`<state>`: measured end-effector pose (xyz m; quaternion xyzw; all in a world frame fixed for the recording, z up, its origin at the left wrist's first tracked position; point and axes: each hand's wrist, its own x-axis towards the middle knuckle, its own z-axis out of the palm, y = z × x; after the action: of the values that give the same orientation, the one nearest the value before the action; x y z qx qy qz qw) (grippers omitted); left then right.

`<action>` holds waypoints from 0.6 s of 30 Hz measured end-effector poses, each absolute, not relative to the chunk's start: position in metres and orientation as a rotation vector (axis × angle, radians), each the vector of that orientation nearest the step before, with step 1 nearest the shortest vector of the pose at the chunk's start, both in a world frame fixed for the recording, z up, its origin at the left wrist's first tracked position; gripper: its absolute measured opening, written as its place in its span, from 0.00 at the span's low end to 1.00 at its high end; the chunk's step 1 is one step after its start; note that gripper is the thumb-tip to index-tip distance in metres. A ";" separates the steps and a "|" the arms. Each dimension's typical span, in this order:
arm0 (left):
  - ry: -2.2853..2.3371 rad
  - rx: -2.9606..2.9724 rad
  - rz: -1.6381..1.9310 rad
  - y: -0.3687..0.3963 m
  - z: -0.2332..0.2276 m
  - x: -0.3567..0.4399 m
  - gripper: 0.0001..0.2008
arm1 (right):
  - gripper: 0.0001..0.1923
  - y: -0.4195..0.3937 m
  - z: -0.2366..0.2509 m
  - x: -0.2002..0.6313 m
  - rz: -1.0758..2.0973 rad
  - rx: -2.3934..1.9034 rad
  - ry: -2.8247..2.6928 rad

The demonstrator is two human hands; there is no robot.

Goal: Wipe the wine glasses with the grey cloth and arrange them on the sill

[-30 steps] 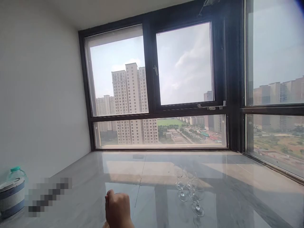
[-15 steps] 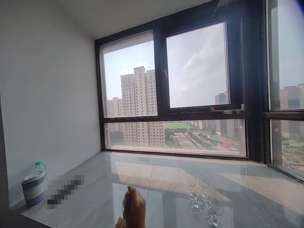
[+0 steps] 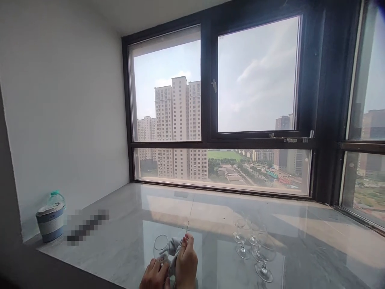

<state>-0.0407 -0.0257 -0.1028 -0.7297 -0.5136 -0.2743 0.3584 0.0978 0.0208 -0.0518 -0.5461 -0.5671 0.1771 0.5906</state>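
Note:
Low in the middle of the head view, my left hand (image 3: 154,274) is closed around the lower part of a clear stemmed glass (image 3: 154,245), whose rim points up. Beside it my right hand (image 3: 187,263) grips a pale grey cloth (image 3: 175,245) with thumb and fingers closed. The cloth lies against the right side of the glass. The base of the glass is hidden behind my hands. To the right, several clear stemmed glasses (image 3: 264,272) stand upright in a cluster on the glossy grey stone ledge (image 3: 120,245).
A blue and white paint-like tub (image 3: 50,229) with a lid stands at the ledge's left end, with a green-capped bottle (image 3: 55,194) behind it. A blurred dark patch (image 3: 87,228) lies beside them. Dark-framed windows (image 3: 207,144) rise behind the ledge.
My left hand has come up into fuller view, and the glass and cloth now show. My right hand has shifted slightly right. The camera view has tilted a little.

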 end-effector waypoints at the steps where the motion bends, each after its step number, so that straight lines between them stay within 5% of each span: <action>1: -1.376 -1.909 -0.719 -0.030 -0.099 -0.038 0.13 | 0.26 0.019 -0.052 0.101 0.393 -1.285 -1.331; 9: -1.642 -1.996 -0.801 -0.048 -0.085 -0.016 0.10 | 0.22 0.000 -0.035 0.184 0.033 -1.401 -1.656; 18: -1.642 -2.035 -0.760 -0.042 -0.091 -0.027 0.13 | 0.18 -0.032 -0.084 0.357 -0.352 -1.697 -1.839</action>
<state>-0.0270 -0.0420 -0.0908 -0.7311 -0.5897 -0.2732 0.2077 0.3566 -0.0321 -0.0839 -0.6400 -0.6937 -0.1328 0.3026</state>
